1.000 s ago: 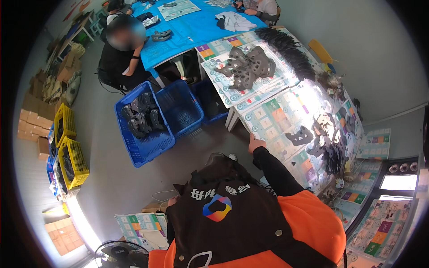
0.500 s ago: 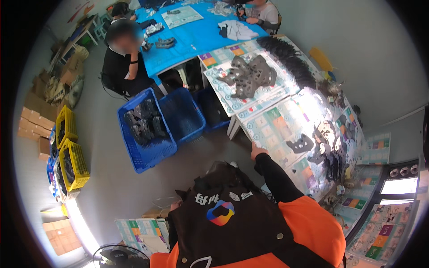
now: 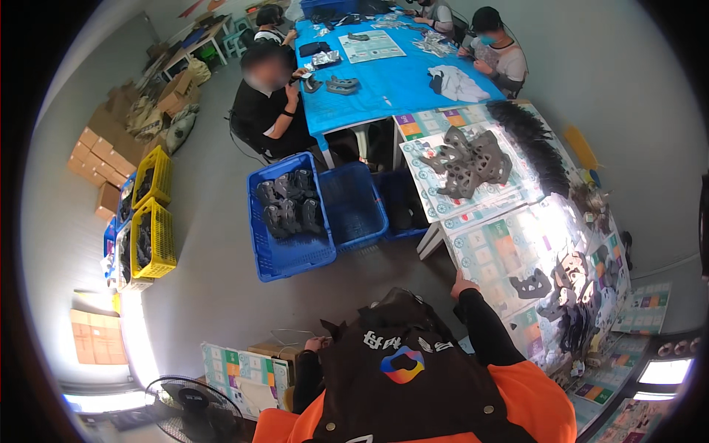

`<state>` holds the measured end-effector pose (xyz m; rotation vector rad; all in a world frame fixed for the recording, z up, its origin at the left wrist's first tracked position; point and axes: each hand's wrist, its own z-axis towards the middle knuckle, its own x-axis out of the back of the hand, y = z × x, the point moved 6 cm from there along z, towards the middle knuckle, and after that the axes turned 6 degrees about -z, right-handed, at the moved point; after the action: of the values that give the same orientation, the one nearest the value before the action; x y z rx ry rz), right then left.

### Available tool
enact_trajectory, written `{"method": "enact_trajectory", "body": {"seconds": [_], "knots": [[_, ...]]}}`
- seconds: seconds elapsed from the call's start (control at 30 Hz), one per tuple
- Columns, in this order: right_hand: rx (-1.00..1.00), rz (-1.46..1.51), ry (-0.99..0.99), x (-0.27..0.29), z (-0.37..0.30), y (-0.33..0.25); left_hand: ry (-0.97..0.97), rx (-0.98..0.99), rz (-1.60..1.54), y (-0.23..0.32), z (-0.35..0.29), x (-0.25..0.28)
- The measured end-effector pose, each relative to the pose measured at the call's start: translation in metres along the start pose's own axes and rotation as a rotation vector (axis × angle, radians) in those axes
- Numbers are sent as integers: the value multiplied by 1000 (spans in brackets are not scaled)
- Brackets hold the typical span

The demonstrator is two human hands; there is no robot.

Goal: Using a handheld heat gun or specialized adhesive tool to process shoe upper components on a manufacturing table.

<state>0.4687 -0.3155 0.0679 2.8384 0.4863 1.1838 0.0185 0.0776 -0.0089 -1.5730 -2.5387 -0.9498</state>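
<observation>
Right hand: at the left edge of the desk, apparently resting there; no part is visible in it.
Right fingers: one appears extended toward the edge, the others curled; whether they pinch anything cannot be told.
Left hand: low at the body's left side, near the carton; contact cannot be told.
Left fingers: too small to read as spread, pressed together or pinching.
Dark part: lies singly on the desk, right of the right hand and apart from it, just left of the dark heap.
Grey heap: on the desk's farther section, well apart from both hands.
Black row: overlapping pieces along the far right side.
Blue crate: on the floor, left of the desk, bearing dark pieces in two rows.
Step in hand: judged to be standing at the desk, with no handling of parts evident.
Next move: grasping the dark part would call for a rightward reach and fingers opened around its rim.
</observation>
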Motion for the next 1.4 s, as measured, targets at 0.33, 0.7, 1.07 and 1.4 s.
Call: {"method": "enact_trajectory", "body": {"seconds": [0.33, 0.7, 1.07, 1.4], "knots": [[38, 7, -24, 10, -2, -10, -221, -79, -425, -46, 43, 6], [18, 34, -44, 3, 3, -2, -23, -91, 66, -16, 13, 1], [39, 86, -29, 7, 2, -10, -169, -174, -166, -44, 40, 5], [-2, 163, 79, 8, 28, 5, -228, -394, 144, -11, 41, -7]]}}
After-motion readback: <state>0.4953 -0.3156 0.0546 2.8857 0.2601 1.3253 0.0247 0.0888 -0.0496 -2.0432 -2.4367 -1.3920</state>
